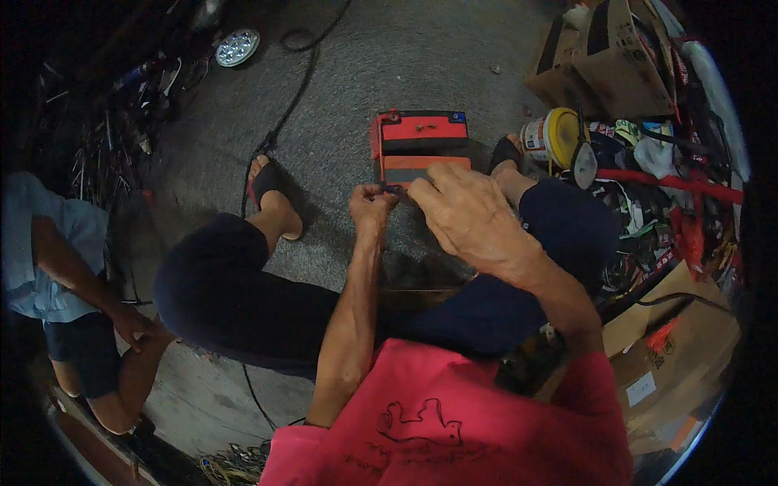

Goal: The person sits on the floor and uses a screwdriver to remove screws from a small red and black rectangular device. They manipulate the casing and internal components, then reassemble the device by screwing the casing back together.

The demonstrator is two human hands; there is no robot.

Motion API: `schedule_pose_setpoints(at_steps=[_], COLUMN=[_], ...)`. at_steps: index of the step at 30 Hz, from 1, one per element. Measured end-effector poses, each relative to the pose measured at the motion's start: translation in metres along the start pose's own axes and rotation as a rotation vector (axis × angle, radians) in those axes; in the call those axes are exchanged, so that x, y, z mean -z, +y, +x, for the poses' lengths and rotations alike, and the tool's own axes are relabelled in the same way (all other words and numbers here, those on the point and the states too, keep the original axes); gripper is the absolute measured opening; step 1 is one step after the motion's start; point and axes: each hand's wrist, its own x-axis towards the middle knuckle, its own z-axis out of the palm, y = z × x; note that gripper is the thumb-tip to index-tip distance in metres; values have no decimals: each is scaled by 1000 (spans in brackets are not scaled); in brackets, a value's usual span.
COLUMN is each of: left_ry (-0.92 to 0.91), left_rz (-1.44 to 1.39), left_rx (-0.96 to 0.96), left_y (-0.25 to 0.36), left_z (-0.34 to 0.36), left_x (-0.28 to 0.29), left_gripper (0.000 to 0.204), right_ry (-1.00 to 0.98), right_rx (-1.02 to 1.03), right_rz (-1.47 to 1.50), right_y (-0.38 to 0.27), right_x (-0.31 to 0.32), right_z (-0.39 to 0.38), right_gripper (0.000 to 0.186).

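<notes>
Both of my hands meet in the middle, in front of my spread knees. My left hand (371, 211) is closed, its thumb and fingertips pinching a small dark piece (394, 189) whose kind I cannot make out. My right hand (466, 209) is curled with its fingertips close to the right end of that piece; what it grips, if anything, is hidden under the fingers. Just beyond the hands, a red and black box (424, 130) like a battery sits on the floor, with a red and a blue corner. Its nearer orange and grey face (405, 168) is partly covered by my right hand.
A black cable (301, 89) runs over the concrete floor by my left foot. A round lamp (237, 48) lies at the far left. At right are a yellow-lidded bucket (565, 136), cardboard boxes (612, 69) and clutter. Another person's hand (134, 324) is at left.
</notes>
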Motion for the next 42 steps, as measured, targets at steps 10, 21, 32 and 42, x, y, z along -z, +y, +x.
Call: schedule_pose_setpoints(at_steps=[10,21,32,42], left_ry=[105,-224,-72,-118], left_rz=[-386,-650,-225,305], left_rx=[72,-235,-531,-564], left_y=[15,157,200,275], left_z=[2,-141,-203,-144], left_x=[7,118,154,89], left_gripper=[12,43,64,35], right_ry=[-14,-4,43,8], right_rx=[-120,-241,-186,-211], right_rz=[38,-87,65,15], right_y=[7,-1,4,-1], right_x=[-7,-6,-6,-4], right_z=[-2,-7,-9,-1], right_gripper=[19,26,21,18])
